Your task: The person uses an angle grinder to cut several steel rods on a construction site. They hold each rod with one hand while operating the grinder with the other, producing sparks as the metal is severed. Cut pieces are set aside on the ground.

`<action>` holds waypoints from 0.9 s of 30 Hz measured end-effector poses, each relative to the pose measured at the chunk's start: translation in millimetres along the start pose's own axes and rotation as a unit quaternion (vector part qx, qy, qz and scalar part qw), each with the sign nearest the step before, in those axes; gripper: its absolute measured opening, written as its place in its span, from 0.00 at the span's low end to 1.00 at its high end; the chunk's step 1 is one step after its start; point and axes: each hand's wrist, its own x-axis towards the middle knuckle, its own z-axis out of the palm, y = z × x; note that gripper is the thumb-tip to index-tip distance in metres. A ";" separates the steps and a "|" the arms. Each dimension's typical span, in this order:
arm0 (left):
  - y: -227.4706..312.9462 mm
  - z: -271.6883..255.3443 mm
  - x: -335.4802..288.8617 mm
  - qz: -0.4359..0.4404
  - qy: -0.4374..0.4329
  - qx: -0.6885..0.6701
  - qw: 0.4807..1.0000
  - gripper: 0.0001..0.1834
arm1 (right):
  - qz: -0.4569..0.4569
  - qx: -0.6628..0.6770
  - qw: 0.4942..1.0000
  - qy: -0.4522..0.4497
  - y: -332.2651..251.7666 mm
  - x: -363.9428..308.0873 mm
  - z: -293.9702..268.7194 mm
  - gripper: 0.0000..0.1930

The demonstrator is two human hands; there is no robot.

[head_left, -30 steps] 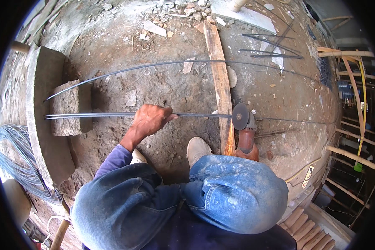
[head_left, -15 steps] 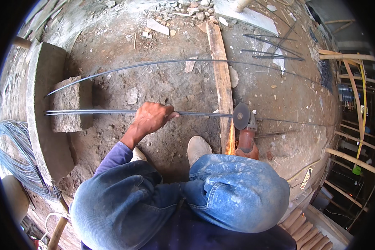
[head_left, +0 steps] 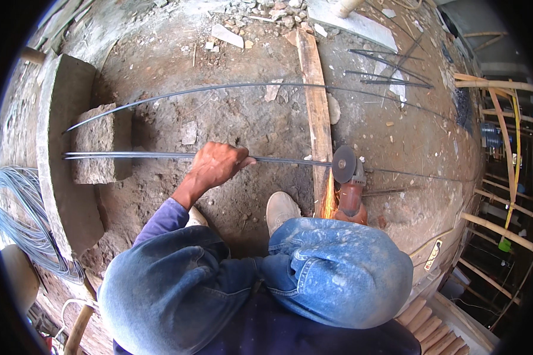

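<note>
Left hand (head_left: 216, 165) clamped around rebar (head_left: 130, 155), steadying it on plank (head_left: 315, 106) | angle grinder (head_left: 348, 183) sparking at cut | right hand hidden behind knee, grip untellable

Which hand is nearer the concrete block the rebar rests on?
Left. The left hand grips the rebar right of the concrete block; the right hand is hidden behind the knee, by the angle grinder, farther away.

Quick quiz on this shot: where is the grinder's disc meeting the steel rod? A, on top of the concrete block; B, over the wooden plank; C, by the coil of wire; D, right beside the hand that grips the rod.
B: sparks fly where the angle grinder bites the steel rod over the wooden plank, well to the right of the left hand that grips the rod.
</note>
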 end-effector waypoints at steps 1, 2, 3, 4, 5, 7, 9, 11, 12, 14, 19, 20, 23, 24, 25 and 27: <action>0.1 -0.8 -0.1 0.000 -0.002 -0.004 1.000 0.28 | -0.004 0.001 1.000 0.000 -0.5 0.8 -0.2 0.29; 0.1 -1.6 0.3 -0.001 -0.004 -0.006 1.000 0.28 | -0.009 0.001 1.000 0.000 -0.9 0.7 -0.4 0.29; 0.3 -2.0 -0.3 -0.001 -0.007 -0.007 1.000 0.28 | -0.012 0.000 1.000 0.001 -1.3 0.7 -0.4 0.29; 0.2 -2.4 -0.9 -0.006 -0.011 -0.004 1.000 0.28 | -0.014 0.000 1.000 0.000 -1.5 0.4 0.8 0.29; -0.2 -2.6 -0.7 -0.011 -0.014 0.001 1.000 0.28 | -0.016 -0.001 1.000 -0.001 -1.8 0.1 0.4 0.29; -0.3 -0.6 -0.3 -0.012 -0.014 0.004 1.000 0.28 | -0.017 -0.003 1.000 -0.002 -1.1 -0.7 0.9 0.29; -1.4 2.3 1.4 0.001 -0.006 0.002 1.000 0.28 | -0.018 -0.006 1.000 0.000 0.4 -0.8 1.4 0.29; -1.5 4.9 2.5 0.000 -0.003 -0.001 1.000 0.28 | -0.017 -0.007 1.000 -0.003 1.6 -0.5 1.9 0.30; -2.2 4.9 1.1 -0.002 -0.003 0.000 1.000 0.28 | -0.015 -0.005 1.000 -0.005 2.0 -0.7 2.3 0.30; -2.7 4.6 0.1 -0.001 0.002 -0.001 1.000 0.28 | -0.015 -0.004 1.000 -0.005 2.1 -0.3 1.9 0.30; -2.0 4.1 0.4 0.003 0.009 -0.006 1.000 0.29 | -0.016 -0.005 1.000 -0.011 2.7 -1.3 -0.7 0.30; -1.8 3.8 -0.3 -0.001 0.005 -0.001 1.000 0.29 | -0.016 -0.006 1.000 -0.014 2.6 -1.6 -1.6 0.30; -0.6 4.0 1.1 -0.003 -0.003 0.004 1.000 0.29 | -0.016 -0.013 1.000 -0.018 1.6 -0.4 -4.3 0.30; -0.8 3.7 1.0 -0.002 -0.003 0.003 1.000 0.29 | -0.020 -0.008 1.000 -0.016 1.3 0.5 -4.4 0.30; -1.4 3.1 1.0 -0.002 -0.003 0.003 1.000 0.29 | -0.023 -0.009 1.000 -0.012 1.0 1.3 -4.3 0.30; -1.9 2.5 0.5 -0.003 -0.001 -0.005 1.000 0.28 | -0.024 -0.010 1.000 -0.006 1.1 1.9 -3.8 0.30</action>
